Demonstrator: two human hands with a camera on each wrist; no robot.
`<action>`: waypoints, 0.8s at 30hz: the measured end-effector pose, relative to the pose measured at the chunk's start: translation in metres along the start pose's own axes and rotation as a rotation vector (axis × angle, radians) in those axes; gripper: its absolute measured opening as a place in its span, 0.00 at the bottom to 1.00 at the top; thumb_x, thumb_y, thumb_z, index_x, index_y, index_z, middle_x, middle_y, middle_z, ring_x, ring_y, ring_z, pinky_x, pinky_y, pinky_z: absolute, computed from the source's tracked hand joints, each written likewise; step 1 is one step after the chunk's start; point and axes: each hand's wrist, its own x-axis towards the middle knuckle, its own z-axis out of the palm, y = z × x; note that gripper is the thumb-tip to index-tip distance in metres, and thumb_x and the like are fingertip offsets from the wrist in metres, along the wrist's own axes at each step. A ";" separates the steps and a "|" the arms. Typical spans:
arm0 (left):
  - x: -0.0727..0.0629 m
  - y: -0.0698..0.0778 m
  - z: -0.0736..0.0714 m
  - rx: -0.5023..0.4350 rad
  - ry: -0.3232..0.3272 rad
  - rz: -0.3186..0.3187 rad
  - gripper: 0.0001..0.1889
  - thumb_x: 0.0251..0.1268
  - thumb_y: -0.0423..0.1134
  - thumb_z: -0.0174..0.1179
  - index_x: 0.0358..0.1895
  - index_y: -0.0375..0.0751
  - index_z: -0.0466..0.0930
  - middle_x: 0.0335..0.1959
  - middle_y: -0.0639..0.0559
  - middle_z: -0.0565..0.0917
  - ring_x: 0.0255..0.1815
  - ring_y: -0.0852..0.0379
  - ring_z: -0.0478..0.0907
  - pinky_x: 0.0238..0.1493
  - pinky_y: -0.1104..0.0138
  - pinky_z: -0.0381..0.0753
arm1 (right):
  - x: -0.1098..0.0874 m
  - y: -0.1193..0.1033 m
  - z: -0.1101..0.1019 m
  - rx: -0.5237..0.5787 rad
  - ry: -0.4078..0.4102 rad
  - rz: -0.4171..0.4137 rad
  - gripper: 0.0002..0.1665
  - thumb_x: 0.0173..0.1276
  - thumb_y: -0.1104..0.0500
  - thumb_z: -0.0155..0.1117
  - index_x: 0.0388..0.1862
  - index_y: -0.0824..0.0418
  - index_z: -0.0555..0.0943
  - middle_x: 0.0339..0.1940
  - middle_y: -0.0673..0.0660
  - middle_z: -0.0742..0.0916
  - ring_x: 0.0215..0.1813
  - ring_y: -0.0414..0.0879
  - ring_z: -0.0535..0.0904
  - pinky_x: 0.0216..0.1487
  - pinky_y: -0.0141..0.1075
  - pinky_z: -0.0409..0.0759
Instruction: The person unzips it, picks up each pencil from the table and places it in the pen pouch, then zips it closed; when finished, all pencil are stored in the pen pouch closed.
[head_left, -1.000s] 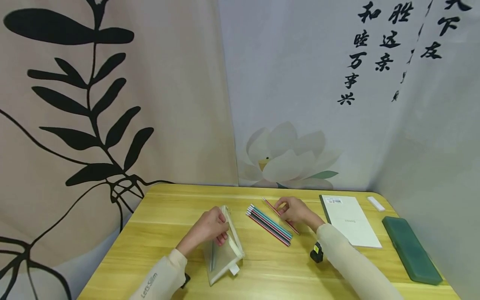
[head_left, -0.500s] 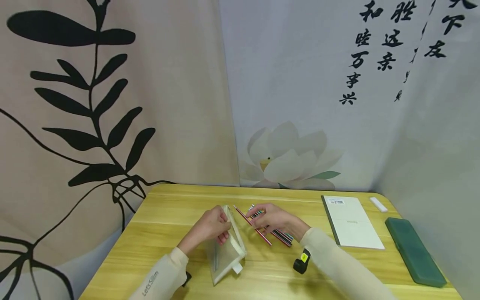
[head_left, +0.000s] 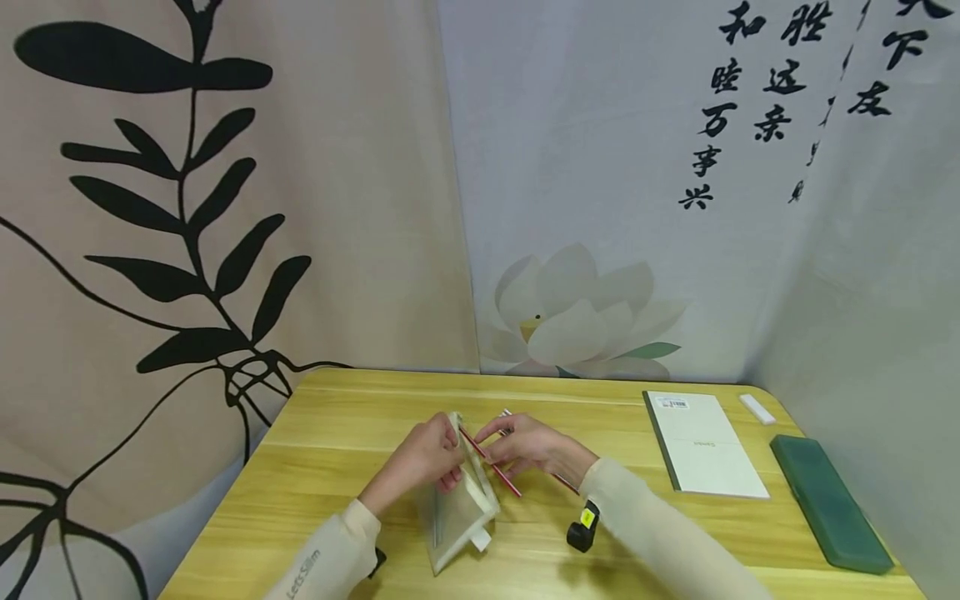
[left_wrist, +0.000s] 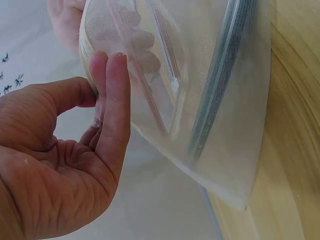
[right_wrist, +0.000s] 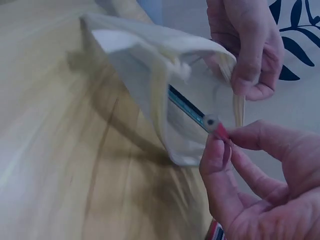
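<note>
A pale mesh zip pouch (head_left: pixel 457 529) stands tilted on the table, its mouth gaping in the right wrist view. My left hand (head_left: pixel 430 454) pinches the zip edge between thumb and fingers. Between thumb and fingertips my right hand (head_left: pixel 534 446) holds a red pencil (head_left: pixel 507 482), slanting into the pouch's mouth. Inside, teal and dark pencils (right_wrist: pixel 187 106) lie along one side; they show through the mesh in the left wrist view. More pencils (head_left: pixel 567 483) lie on the table, mostly hidden beneath my right hand and wrist.
To the right lie a white notebook (head_left: pixel 705 442) with a dark spine, a small white block (head_left: pixel 757 408) and a long green case (head_left: pixel 828 504). A printed curtain (head_left: pixel 360 208) hangs behind the table's far edge.
My right hand has carried the red pencil leftward from beyond the pencil pile to the pouch, and its far end now overlaps the mouth. The left hand keeps its pinch on the pouch.
</note>
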 end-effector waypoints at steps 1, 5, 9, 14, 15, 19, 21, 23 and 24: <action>0.000 0.000 0.000 0.001 -0.003 0.005 0.07 0.68 0.28 0.59 0.42 0.32 0.70 0.19 0.44 0.85 0.15 0.57 0.83 0.23 0.56 0.91 | 0.001 0.000 0.002 0.005 0.001 0.001 0.24 0.67 0.66 0.68 0.62 0.64 0.81 0.40 0.57 0.90 0.36 0.44 0.85 0.30 0.34 0.87; 0.001 0.001 0.003 -0.010 -0.024 0.010 0.07 0.70 0.29 0.61 0.42 0.32 0.70 0.19 0.44 0.85 0.15 0.57 0.84 0.23 0.56 0.91 | 0.004 0.001 0.009 0.012 -0.001 -0.001 0.22 0.67 0.66 0.70 0.60 0.62 0.83 0.42 0.58 0.91 0.36 0.44 0.86 0.31 0.35 0.88; 0.002 0.004 0.005 -0.029 -0.051 0.013 0.09 0.71 0.30 0.62 0.43 0.33 0.70 0.20 0.43 0.86 0.16 0.56 0.84 0.23 0.57 0.91 | 0.005 -0.001 0.015 0.014 -0.001 -0.004 0.21 0.66 0.65 0.70 0.59 0.61 0.84 0.38 0.55 0.89 0.33 0.43 0.84 0.30 0.34 0.88; 0.002 0.007 0.007 -0.034 -0.068 0.002 0.10 0.72 0.31 0.62 0.46 0.32 0.70 0.22 0.42 0.86 0.16 0.57 0.84 0.24 0.56 0.92 | 0.006 -0.002 0.018 0.031 -0.001 0.011 0.23 0.65 0.68 0.69 0.60 0.61 0.83 0.36 0.55 0.88 0.33 0.44 0.84 0.29 0.33 0.88; 0.002 0.007 0.007 -0.033 -0.069 0.000 0.10 0.73 0.31 0.63 0.46 0.31 0.70 0.22 0.42 0.86 0.16 0.57 0.84 0.25 0.55 0.92 | 0.006 -0.002 0.018 0.037 -0.002 0.013 0.24 0.64 0.68 0.68 0.60 0.61 0.83 0.37 0.56 0.87 0.34 0.44 0.84 0.29 0.33 0.88; 0.003 0.008 0.007 -0.029 -0.070 -0.002 0.11 0.72 0.30 0.62 0.48 0.29 0.70 0.21 0.43 0.86 0.16 0.57 0.84 0.25 0.56 0.92 | 0.007 0.000 0.021 0.059 -0.013 0.025 0.28 0.62 0.70 0.65 0.63 0.62 0.80 0.39 0.56 0.88 0.36 0.45 0.84 0.30 0.34 0.87; 0.003 0.008 0.007 -0.031 -0.070 0.000 0.11 0.72 0.31 0.62 0.47 0.29 0.70 0.21 0.43 0.86 0.16 0.57 0.84 0.25 0.56 0.92 | 0.006 0.001 0.023 0.066 -0.017 0.027 0.30 0.61 0.71 0.64 0.64 0.62 0.79 0.40 0.56 0.88 0.37 0.45 0.84 0.30 0.33 0.86; 0.003 0.008 0.006 -0.036 -0.073 0.003 0.11 0.72 0.31 0.62 0.47 0.30 0.70 0.21 0.43 0.86 0.16 0.57 0.84 0.25 0.55 0.92 | 0.006 0.002 0.024 0.070 -0.017 0.029 0.30 0.59 0.71 0.63 0.63 0.62 0.78 0.40 0.56 0.89 0.37 0.45 0.84 0.31 0.34 0.86; 0.003 0.007 0.005 -0.037 -0.074 0.003 0.11 0.73 0.31 0.62 0.47 0.30 0.70 0.22 0.43 0.86 0.17 0.56 0.84 0.26 0.54 0.92 | 0.006 0.002 0.025 0.071 -0.016 0.029 0.30 0.59 0.71 0.63 0.63 0.62 0.78 0.40 0.56 0.88 0.37 0.45 0.84 0.31 0.34 0.85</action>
